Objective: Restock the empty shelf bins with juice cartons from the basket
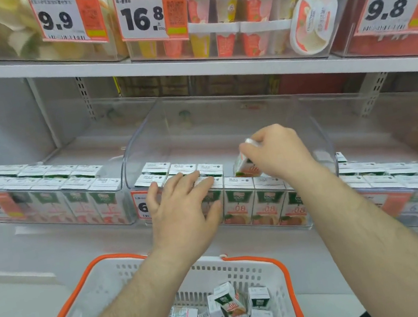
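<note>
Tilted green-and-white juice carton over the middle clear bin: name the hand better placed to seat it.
Right. The right hand already grips the tilted green-and-white juice carton above the middle clear bin's open gap; the left hand lies flat on seated cartons.

shop, price tags (141, 16), stocked shelves (242, 68)

Shelf price tags (141, 17) read 9.9, 16.8, 9.8; cartons (239, 203) "100%"
</note>
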